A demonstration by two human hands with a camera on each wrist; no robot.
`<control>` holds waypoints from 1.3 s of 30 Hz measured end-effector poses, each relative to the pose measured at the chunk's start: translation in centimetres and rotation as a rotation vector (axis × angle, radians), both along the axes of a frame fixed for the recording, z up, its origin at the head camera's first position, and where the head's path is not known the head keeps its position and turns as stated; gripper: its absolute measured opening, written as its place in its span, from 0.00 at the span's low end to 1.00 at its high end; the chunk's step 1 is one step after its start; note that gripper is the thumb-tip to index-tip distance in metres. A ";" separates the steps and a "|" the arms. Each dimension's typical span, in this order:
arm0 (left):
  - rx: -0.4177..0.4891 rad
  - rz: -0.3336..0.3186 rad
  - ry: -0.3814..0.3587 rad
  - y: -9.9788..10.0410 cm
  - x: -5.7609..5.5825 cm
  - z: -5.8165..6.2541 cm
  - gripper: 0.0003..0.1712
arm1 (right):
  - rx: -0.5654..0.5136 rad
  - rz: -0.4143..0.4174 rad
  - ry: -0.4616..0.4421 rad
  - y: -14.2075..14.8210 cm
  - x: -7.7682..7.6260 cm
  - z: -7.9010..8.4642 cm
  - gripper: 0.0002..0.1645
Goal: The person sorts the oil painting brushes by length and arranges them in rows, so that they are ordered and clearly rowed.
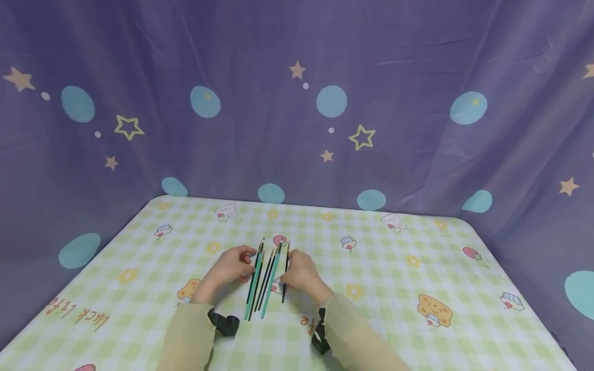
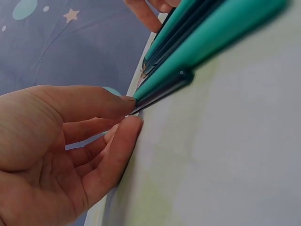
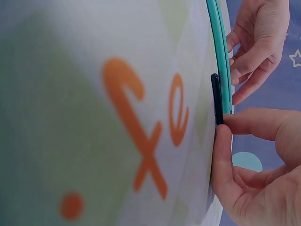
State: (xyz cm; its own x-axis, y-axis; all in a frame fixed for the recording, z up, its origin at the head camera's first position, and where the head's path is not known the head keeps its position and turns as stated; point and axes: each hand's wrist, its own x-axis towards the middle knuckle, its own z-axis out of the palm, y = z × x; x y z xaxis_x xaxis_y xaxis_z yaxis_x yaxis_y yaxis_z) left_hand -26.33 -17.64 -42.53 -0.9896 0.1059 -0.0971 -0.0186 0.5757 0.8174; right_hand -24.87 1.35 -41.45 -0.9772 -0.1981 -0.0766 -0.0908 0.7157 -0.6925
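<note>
Several thin paintbrushes [image 1: 271,281] lie side by side on the checkered cloth, with teal or black handles toward me and bristles away. My left hand [image 1: 232,265] is at the left side of the row, fingers bent and apart. Its thumb tip [image 2: 126,101] meets the outermost black brush [image 2: 164,89] in the left wrist view. On the other side, my right hand [image 1: 301,270] pinches a black paintbrush [image 3: 217,96] between thumb and forefinger, slightly apart from the others. Its upper part runs past the fingers in the head view.
A checkered tablecloth [image 1: 385,319] with printed cartoons covers the table. Behind it hangs a purple curtain [image 1: 264,139] with stars and dots. Black wrist cameras [image 1: 225,324] sit under both forearms, close above the cloth.
</note>
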 end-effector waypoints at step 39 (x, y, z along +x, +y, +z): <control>0.065 -0.031 0.004 -0.3 -0.1 -0.4 0.25 | -0.011 -0.057 -0.031 0.8 -1.1 0.5 0.31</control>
